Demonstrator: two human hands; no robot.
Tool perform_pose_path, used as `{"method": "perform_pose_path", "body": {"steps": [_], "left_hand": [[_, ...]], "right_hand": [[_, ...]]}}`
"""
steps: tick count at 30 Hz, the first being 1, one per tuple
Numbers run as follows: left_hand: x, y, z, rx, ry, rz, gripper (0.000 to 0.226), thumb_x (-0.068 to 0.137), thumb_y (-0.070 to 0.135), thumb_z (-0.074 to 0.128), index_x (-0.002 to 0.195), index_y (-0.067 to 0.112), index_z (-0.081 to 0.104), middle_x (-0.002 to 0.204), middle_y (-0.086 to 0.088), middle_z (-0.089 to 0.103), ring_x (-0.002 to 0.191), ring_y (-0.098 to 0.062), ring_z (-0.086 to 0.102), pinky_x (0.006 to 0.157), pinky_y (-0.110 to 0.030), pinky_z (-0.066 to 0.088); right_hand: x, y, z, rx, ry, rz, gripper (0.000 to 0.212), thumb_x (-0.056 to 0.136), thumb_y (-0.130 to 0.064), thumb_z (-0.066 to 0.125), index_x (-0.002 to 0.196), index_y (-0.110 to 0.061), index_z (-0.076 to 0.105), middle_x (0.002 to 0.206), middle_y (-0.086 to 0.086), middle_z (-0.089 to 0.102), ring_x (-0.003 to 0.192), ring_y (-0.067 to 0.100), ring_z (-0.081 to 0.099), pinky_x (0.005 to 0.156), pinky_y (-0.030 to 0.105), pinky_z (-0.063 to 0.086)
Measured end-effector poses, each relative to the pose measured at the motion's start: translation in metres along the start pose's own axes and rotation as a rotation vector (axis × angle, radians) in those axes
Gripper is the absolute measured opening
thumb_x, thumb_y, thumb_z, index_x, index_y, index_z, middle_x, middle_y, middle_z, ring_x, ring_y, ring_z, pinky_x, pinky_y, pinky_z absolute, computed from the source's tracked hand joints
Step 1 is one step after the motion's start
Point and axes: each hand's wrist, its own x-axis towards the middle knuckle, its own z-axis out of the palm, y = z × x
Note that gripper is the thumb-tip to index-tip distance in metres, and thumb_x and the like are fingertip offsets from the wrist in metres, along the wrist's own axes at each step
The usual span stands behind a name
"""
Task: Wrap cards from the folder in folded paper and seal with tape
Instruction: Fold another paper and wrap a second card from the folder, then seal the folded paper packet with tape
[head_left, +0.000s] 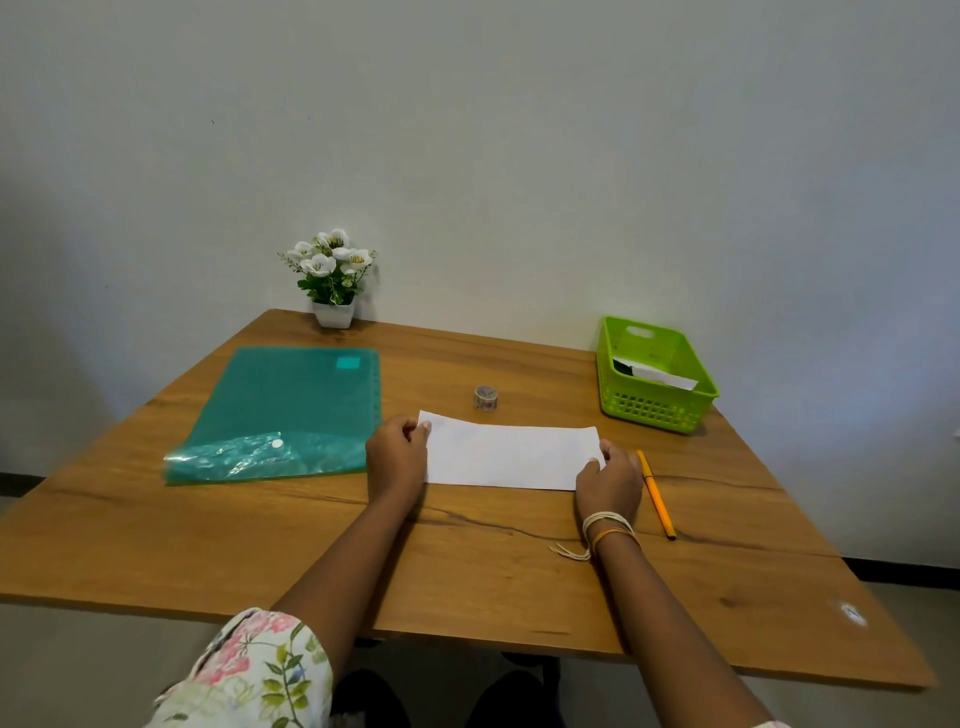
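Paper (511, 457) lies folded into a strip on the wooden table (311, 545), left hand (397, 457) and right hand (609, 480) pinching its ends. Green folder (283, 410) looks snapped shut to its left and washi tape roll (486, 398) sits untouched just behind, so wrapping and sealing seem left.
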Motion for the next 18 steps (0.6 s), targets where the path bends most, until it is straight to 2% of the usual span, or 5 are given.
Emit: {"method": "perform_pose_path", "body": {"steps": [3, 5, 11, 15, 18], "left_hand": [[0.004, 0.002, 0.004, 0.085, 0.001, 0.025, 0.027, 0.093, 0.019, 0.061, 0.117, 0.007, 0.066, 0.11, -0.009, 0.068, 0.095, -0.022, 0.061, 0.074, -0.029, 0.045], [0.008, 0.002, 0.007, 0.137, -0.025, 0.084, 0.033, 0.093, 0.015, 0.06, 0.126, 0.009, 0.061, 0.117, -0.011, 0.065, 0.106, -0.026, 0.06, 0.082, -0.034, 0.047], [0.013, -0.005, 0.017, 0.497, -0.098, 0.245, 0.019, 0.096, 0.022, 0.05, 0.104, 0.018, 0.067, 0.107, -0.003, 0.067, 0.1, -0.023, 0.056, 0.081, -0.037, 0.044], [0.005, -0.007, 0.024, 0.713, -0.137, 0.317, 0.037, 0.1, 0.035, 0.038, 0.127, 0.018, 0.058, 0.138, -0.004, 0.052, 0.124, -0.024, 0.047, 0.101, -0.042, 0.035], [0.005, -0.011, 0.025, 0.732, -0.181, 0.298, 0.043, 0.101, 0.037, 0.034, 0.135, 0.018, 0.051, 0.148, -0.005, 0.043, 0.133, -0.023, 0.04, 0.108, -0.044, 0.028]], "right_hand": [[0.008, 0.002, 0.004, -0.077, -0.037, -0.034, 0.037, 0.091, -0.005, 0.049, 0.127, -0.009, 0.059, 0.126, 0.016, 0.054, 0.111, 0.035, 0.055, 0.087, 0.038, 0.047], [0.011, 0.003, 0.007, -0.134, -0.059, -0.056, 0.037, 0.091, -0.006, 0.05, 0.127, -0.008, 0.058, 0.124, 0.017, 0.054, 0.112, 0.035, 0.055, 0.088, 0.039, 0.048], [0.013, 0.007, 0.013, -0.403, -0.061, -0.125, 0.035, 0.093, -0.015, 0.047, 0.124, -0.008, 0.061, 0.12, 0.014, 0.057, 0.115, 0.031, 0.049, 0.089, 0.04, 0.046], [0.009, 0.002, 0.02, -0.546, -0.018, -0.17, 0.033, 0.093, -0.026, 0.048, 0.118, -0.009, 0.062, 0.117, 0.013, 0.057, 0.113, 0.031, 0.048, 0.09, 0.041, 0.043], [0.011, -0.004, 0.031, -0.519, 0.033, -0.321, 0.025, 0.088, -0.022, 0.056, 0.107, -0.009, 0.065, 0.105, 0.015, 0.06, 0.102, 0.032, 0.053, 0.083, 0.041, 0.045]]}}
